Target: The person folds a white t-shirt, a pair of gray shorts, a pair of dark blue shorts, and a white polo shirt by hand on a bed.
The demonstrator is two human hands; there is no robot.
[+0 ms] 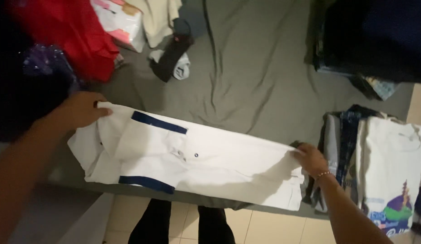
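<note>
A white garment (210,158) with dark blue trim bands is stretched flat across the near edge of a grey sheet (255,77). My left hand (84,108) grips its left end near the collar part. At the right end, my right hand (310,158), with a bead bracelet at the wrist, pinches the cloth's upper corner. The garment lies folded lengthwise, and its lower edge hangs slightly over the bed's edge.
A stack of folded clothes (378,162) with a white printed shirt on top sits at the right. Red cloth (70,31), a packaged item (122,20), pale cloth and dark socks (172,56) lie at the back left. Dark clothes (368,36) pile at back right. Tiled floor below.
</note>
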